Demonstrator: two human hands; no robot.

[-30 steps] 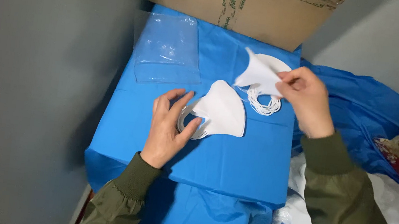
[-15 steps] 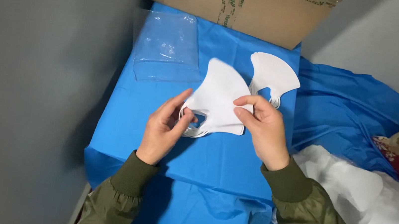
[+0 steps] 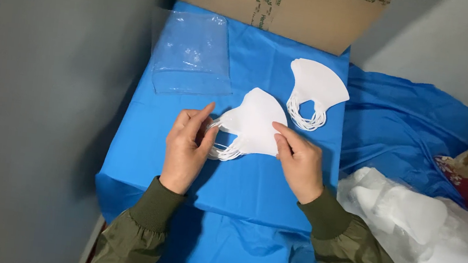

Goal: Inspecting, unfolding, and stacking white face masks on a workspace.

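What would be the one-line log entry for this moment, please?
left hand: holds mask stack by loops | right hand: pinches its edge | second mask stack: lying apart

The scene is evenly and softly lit from above; a faint sheen is seen on the clear plastic bag [image 3: 193,53], dim shadow is cast along the grey left wall [image 3: 31,108], and focus is kept sharp throughout
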